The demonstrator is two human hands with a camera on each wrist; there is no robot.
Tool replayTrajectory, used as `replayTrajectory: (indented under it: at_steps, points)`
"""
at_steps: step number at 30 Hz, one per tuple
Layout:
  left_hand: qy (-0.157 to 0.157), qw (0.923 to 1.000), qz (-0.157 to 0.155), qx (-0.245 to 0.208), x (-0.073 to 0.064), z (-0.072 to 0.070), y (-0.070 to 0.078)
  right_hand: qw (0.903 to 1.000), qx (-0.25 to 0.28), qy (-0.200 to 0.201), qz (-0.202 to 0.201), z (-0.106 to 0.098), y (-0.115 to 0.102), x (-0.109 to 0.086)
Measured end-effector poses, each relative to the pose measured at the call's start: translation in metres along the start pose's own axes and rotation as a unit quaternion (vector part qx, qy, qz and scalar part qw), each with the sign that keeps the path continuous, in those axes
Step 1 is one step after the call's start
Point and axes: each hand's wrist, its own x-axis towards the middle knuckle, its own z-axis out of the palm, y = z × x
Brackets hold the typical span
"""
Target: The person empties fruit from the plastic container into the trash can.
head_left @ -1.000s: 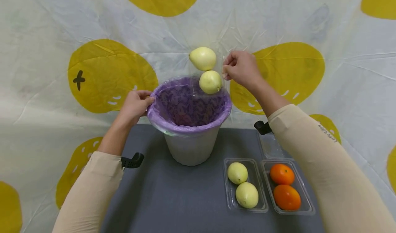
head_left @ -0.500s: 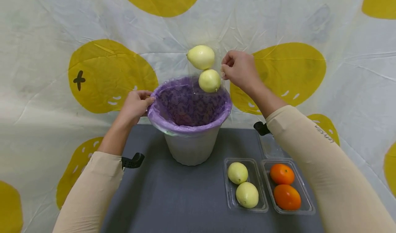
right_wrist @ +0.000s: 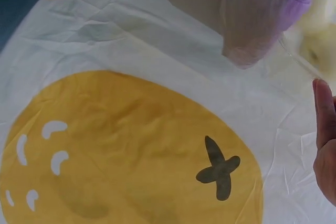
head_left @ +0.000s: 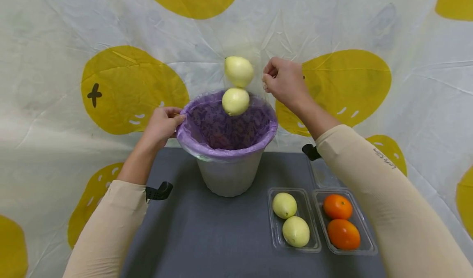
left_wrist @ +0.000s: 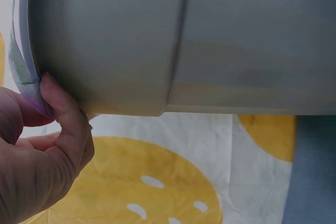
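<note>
A pale bin (head_left: 229, 175), its rim wrapped in a purple plastic bag (head_left: 225, 150), stands upright. My left hand (head_left: 160, 128) grips the rim at its left side, thumb and fingers over the bag, as the left wrist view (left_wrist: 52, 150) also shows. Above the bin's mouth my right hand (head_left: 286, 81) pinches the edge of a clear plastic tray (right_wrist: 302, 62), hardly visible against the backdrop. Two pale yellow lemon-like fruits are with it: one fruit (head_left: 238, 71) higher, the other fruit (head_left: 235, 102) below, over the bin's opening.
On the grey table (head_left: 207, 245), a clear tray (head_left: 276, 241) holds two pale yellow fruits. Beside it another clear tray (head_left: 363, 237) holds two orange fruits (head_left: 343, 234). A clear tray or lid (head_left: 327, 173) lies behind. A patterned sheet (head_left: 332, 19) hangs at the back.
The lower fruit has shifted left and slightly down over the bin's mouth. The upper fruit has turned and moved a little. My right hand has moved slightly left; my left hand stays put.
</note>
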Motion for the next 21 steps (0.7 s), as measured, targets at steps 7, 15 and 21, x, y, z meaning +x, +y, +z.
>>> replayTrajectory:
  at_steps: [7, 15, 21]
  points:
    - [0.005, 1.0, -0.003, 0.0, -0.0004, -0.0005, -0.0009, 0.9987, -0.048, -0.015, -0.01, -0.0007, -0.002, 0.0023]
    - [0.003, 1.0, -0.002, -0.005, 0.0004, 0.0008, -0.0019, 0.9946, -0.077, 0.019, -0.067, -0.0018, -0.0009, 0.0071]
    - [0.001, 1.0, 0.001, -0.004, 0.001, 0.0035, -0.0005, 0.9939, -0.07, 0.038, -0.076, -0.0081, 0.0006, 0.0027]
